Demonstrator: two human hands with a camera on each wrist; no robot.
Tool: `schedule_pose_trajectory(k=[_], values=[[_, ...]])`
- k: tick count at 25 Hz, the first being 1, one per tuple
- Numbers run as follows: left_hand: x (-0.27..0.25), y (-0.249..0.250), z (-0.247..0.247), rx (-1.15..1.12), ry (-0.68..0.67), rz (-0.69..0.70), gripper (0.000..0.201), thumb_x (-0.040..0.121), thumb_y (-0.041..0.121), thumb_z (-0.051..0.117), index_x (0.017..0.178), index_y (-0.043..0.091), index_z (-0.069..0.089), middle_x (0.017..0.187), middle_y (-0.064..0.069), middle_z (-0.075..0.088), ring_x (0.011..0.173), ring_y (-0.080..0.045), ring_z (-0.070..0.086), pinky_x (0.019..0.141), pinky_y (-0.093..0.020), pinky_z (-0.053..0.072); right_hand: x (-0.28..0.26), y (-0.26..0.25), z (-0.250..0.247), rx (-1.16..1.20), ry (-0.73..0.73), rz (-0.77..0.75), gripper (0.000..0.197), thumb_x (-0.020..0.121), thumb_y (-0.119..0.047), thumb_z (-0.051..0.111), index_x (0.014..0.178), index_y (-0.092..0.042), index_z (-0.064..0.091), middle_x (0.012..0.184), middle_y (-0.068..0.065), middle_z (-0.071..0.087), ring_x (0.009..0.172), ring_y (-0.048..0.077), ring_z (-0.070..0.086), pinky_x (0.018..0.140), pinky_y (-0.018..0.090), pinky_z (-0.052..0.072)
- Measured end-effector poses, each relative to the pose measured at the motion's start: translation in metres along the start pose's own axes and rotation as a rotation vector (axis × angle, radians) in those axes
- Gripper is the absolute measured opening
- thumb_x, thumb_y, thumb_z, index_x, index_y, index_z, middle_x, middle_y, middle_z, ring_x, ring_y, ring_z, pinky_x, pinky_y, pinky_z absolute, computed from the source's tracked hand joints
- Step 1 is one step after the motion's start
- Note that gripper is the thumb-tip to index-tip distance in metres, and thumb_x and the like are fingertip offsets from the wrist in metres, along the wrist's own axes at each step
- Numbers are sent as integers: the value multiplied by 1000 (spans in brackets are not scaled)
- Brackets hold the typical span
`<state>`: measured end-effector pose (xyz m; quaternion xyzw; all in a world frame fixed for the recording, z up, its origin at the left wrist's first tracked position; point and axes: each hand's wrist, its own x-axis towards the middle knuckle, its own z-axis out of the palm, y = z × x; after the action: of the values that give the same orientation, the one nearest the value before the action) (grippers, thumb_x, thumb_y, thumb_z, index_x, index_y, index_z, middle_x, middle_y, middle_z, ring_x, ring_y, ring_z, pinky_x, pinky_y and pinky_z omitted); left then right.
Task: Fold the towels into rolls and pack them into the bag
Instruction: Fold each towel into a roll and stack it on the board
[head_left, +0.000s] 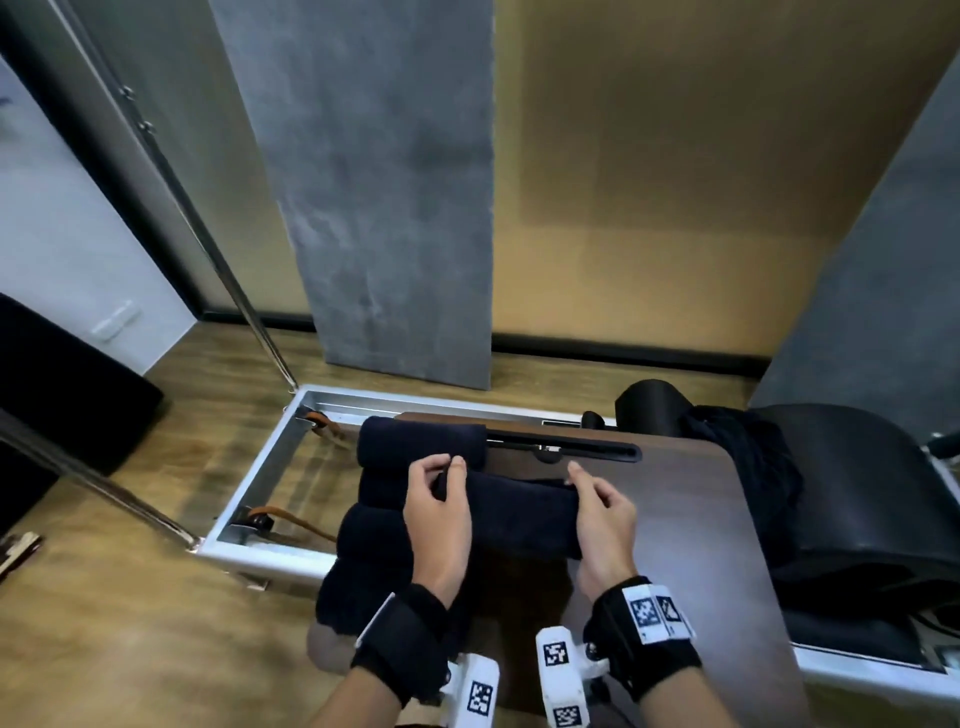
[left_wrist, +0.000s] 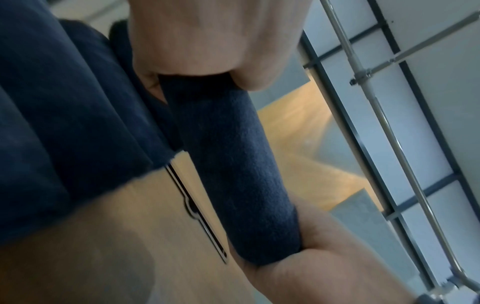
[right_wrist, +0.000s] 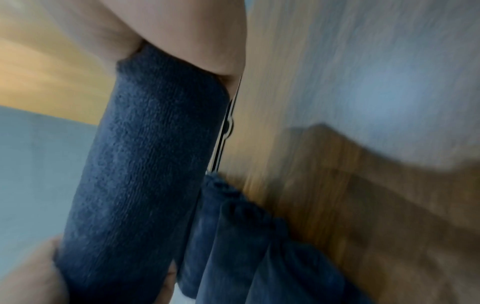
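I hold a rolled navy towel crosswise over the dark wood table. My left hand grips its left end and my right hand grips its right end, fingers curled over the top. In the left wrist view the roll runs from my left hand down to my right hand. The right wrist view shows the same roll under my right hand. Several finished navy rolls lie side by side along the table's left edge. No bag is recognisable.
A heap of dark unrolled cloth lies on a black padded seat to the right. A long slot crosses the table's far side. A metal frame sits on the wood floor to the left, with slanted metal poles.
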<state>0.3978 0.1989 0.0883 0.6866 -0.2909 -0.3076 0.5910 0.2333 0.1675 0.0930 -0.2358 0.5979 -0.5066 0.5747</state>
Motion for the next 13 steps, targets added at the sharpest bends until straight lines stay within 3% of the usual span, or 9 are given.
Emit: schedule_pose_trajectory(k=[4, 7, 10, 13], values=[[44, 2, -60, -34, 168, -37, 12, 100, 40, 68, 107, 32, 63, 109, 8, 69, 103, -5, 65, 80, -18, 45, -24, 21, 77, 5, -63, -36, 33, 94, -31, 77, 83, 0, 74, 78, 6, 67, 79, 20, 61, 73, 32, 49], [73, -3, -80, -14, 189, -110, 24, 100, 40, 68, 111, 22, 59, 108, 5, 65, 102, -16, 65, 80, -26, 45, -35, 32, 103, -35, -120, -69, 17, 88, -20, 82, 101, -10, 78, 101, 0, 76, 95, 15, 70, 75, 18, 53], [85, -13, -85, 60, 141, -181, 41, 99, 47, 68, 117, 12, 55, 116, -3, 57, 100, -21, 59, 87, -33, 44, -41, 49, 101, -134, -137, -77, 52, 83, -1, 79, 130, -21, 66, 125, 3, 67, 114, 16, 65, 97, 30, 55], [80, -23, -96, 58, 76, -133, 48, 98, 64, 60, 116, 19, 57, 115, 5, 56, 97, -10, 60, 83, -27, 44, -46, 64, 94, -314, -59, -174, 55, 92, -13, 78, 143, -17, 58, 135, 2, 65, 124, 15, 60, 112, 36, 48]])
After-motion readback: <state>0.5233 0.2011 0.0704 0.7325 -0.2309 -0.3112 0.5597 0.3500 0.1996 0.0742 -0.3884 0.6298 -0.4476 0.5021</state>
